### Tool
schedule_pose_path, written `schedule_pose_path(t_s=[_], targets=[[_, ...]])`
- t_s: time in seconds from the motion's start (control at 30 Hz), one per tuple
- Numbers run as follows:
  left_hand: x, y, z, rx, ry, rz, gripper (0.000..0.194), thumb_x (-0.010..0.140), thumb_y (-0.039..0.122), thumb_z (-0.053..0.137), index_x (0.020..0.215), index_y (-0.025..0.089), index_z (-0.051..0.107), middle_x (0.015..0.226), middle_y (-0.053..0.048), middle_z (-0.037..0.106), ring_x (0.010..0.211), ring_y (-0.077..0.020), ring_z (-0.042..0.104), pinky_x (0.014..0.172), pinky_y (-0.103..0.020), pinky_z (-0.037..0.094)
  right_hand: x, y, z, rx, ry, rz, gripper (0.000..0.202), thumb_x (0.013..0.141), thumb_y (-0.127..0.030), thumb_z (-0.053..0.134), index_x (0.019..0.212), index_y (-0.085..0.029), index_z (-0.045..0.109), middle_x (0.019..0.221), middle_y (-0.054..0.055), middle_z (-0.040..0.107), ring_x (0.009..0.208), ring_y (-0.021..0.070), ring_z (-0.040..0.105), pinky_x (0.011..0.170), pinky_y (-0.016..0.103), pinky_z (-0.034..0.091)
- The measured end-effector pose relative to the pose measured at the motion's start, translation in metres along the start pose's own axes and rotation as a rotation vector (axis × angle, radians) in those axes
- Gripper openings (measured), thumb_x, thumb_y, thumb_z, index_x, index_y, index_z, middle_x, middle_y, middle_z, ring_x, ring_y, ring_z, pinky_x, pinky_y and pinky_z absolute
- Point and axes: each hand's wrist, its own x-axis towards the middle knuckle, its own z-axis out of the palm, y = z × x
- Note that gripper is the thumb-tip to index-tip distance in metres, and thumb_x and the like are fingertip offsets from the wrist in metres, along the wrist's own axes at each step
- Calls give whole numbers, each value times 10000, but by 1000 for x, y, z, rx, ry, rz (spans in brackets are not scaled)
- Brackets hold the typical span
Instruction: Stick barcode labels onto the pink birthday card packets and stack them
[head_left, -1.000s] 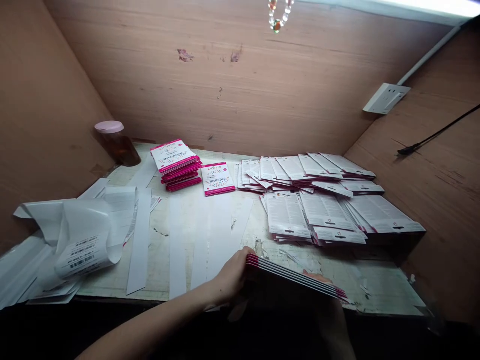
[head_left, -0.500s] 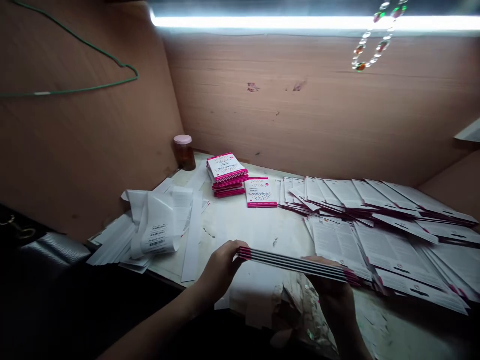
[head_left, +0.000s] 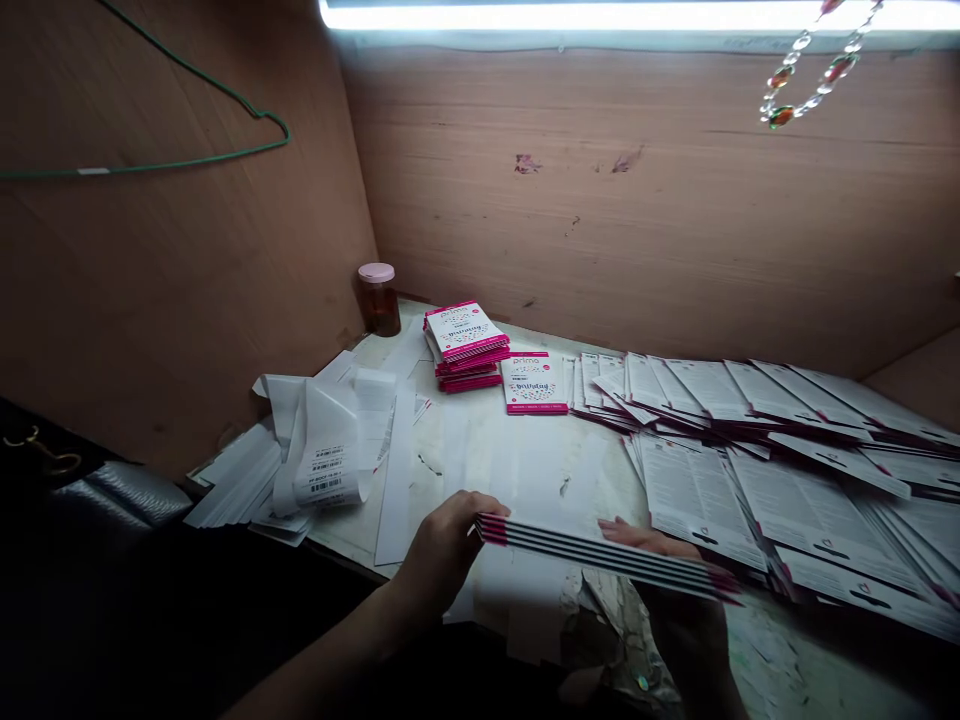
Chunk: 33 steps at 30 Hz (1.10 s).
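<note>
Several thin white packets with magenta ends form a stack [head_left: 600,552], held edge-on above the table's front. My left hand [head_left: 448,535] grips its left end, thumb and fingers closed round it. Around the right part of the same stack is my right hand [head_left: 675,590], with its fingers on the far side and the palm below. Behind them on the table, a pile of pink-and-white packets [head_left: 466,335] stands next to a single "Birthday" packet [head_left: 535,383].
Overlapping white packets [head_left: 817,490] cover the table's right side. Label sheets with barcodes [head_left: 322,450] and paper strips lie at the left. A lidded brown jar [head_left: 379,305] stands in the back corner. A beaded string [head_left: 814,90] hangs at the upper right.
The view has shifted slightly, so the scene sits a little further right. Both hands still hold the stack, and the right hand's fingers are more spread along its far side.
</note>
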Motion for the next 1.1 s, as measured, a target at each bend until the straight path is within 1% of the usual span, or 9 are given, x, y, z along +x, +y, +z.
schedule_pose_path(t_s=[0.1,0.17,0.23,0.3,0.43,0.57,0.73,0.9,1.1], targets=[[-3,-14,-2,3,-77,-143,272,961,331,487,1214,233,499,1095,-83,650,893,-206,652,772,-340,546,6,7,1,44,20,355,371,695,-349,807,997,-220,635,997,90,723,954,285,677,820,415,567],[2,-24,-4,84,-51,-150,544,931,345,551,1408,261,304,1354,-135,517,1085,-248,610,860,-395,542,22,14,6,159,-20,583,504,650,-391,829,1062,-200,610,1000,106,721,927,295,683,777,425,577],[14,-32,-4,287,-47,-23,673,886,320,625,1453,295,263,1508,-122,352,1322,-303,423,1034,-499,432,43,26,12,201,-95,752,531,598,-408,844,1015,-179,608,911,101,726,822,288,696,724,434,579],[31,-40,0,484,-172,136,588,848,284,676,1381,296,425,1523,-79,350,1414,-328,260,1132,-567,277,62,42,16,100,-145,823,472,556,-396,836,906,-179,605,780,70,711,694,256,683,675,414,571],[60,-57,19,647,-468,229,470,740,271,783,1172,216,609,1364,-94,539,1336,-342,379,1125,-570,280,76,67,17,-187,-134,809,343,548,-328,780,782,-185,574,689,51,654,674,248,649,662,387,532],[67,-72,31,680,-520,254,459,724,199,761,1153,216,599,1249,-83,581,1179,-284,507,1059,-483,377,76,68,18,-552,-26,603,426,544,-196,777,930,-189,597,975,117,615,1041,346,560,856,446,453],[68,-69,29,708,-546,255,431,728,213,741,1132,221,592,1220,-79,571,1129,-280,503,1005,-436,415,126,76,54,-1021,-369,150,164,858,-206,562,1007,-203,631,1095,117,570,1099,274,505,934,397,394],[77,-68,31,710,-530,264,317,792,290,712,1085,225,610,1185,-75,576,1100,-279,506,974,-439,432,189,114,90,-1048,-491,242,207,769,-157,669,971,-160,630,1049,105,587,1035,246,520,866,337,404],[84,-75,35,696,-519,255,242,826,214,685,1060,217,622,1192,-68,572,1115,-263,489,954,-402,452,196,129,86,-1073,-555,309,172,740,-217,707,882,-184,617,1098,106,561,1077,279,472,839,359,379]])
